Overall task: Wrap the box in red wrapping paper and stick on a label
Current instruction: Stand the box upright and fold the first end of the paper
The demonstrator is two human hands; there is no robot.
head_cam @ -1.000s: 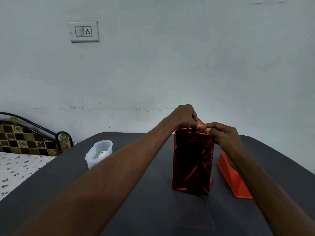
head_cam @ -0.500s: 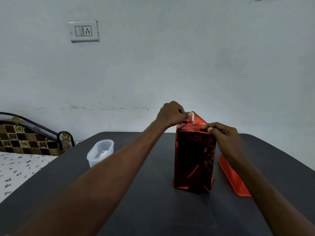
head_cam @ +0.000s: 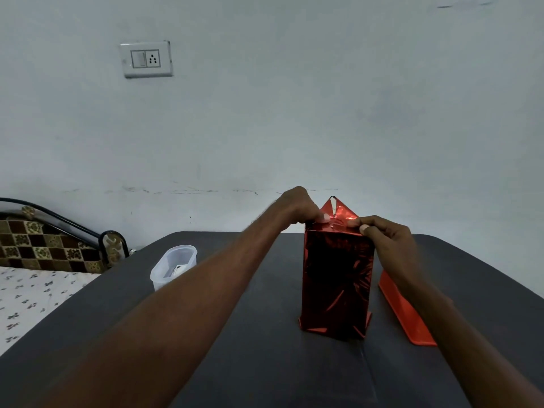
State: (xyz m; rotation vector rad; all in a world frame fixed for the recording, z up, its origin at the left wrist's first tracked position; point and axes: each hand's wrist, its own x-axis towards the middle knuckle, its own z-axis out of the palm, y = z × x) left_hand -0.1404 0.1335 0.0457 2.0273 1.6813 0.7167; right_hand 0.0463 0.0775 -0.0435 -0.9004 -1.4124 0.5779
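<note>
The box (head_cam: 337,281) stands upright at the centre right of the tabletop (head_cam: 265,334). Left hand (head_cam: 297,209) and right hand (head_cam: 385,240) pinch its top flaps with curled fingers. The foil paper looks thin, slippery and easily torn; holding it at the folded edges seems best.

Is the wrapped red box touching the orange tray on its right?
Apart. The head view shows a strip of dark table between the wrapped box and the orange tray.

Shiny red wrapping paper (head_cam: 337,278) covers the box; an orange-red tray (head_cam: 404,316) sits on the dark grey surface (head_cam: 265,363). The headboard (head_cam: 44,248) shows brown-and-cream checks.
</note>
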